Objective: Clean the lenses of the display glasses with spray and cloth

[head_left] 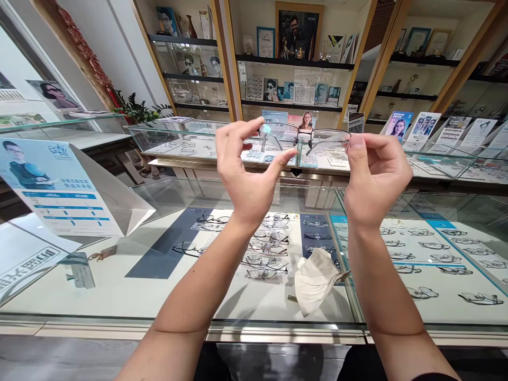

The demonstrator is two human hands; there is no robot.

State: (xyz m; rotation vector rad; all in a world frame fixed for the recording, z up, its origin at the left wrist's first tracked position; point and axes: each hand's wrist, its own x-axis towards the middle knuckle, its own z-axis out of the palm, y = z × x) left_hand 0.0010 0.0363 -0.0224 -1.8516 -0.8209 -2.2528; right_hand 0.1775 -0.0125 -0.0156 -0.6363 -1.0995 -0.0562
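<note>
A pair of thin dark-rimmed eyeglasses (327, 138) is held up at eye height above the glass counter, its lenses facing the shelves. My left hand (248, 169) grips the left end of the frame with the fingertips, the thumb stretched out below the left lens. At the other end, my right hand (375, 177) pinches the corner of the frame between thumb and bent fingers. Below the hands, a crumpled cream cleaning cloth (317, 283) lies on the counter top. Rows of eyeglasses (265, 262) show through the glass underneath.
A folded blue-and-white sign (59, 185) stands on the counter at left, near a small key-ring-like item (103, 254) and a small clear card (81, 272). Beyond the glass counter (119, 309) runs a second display case (178, 148), with picture cards (424, 129) on its right.
</note>
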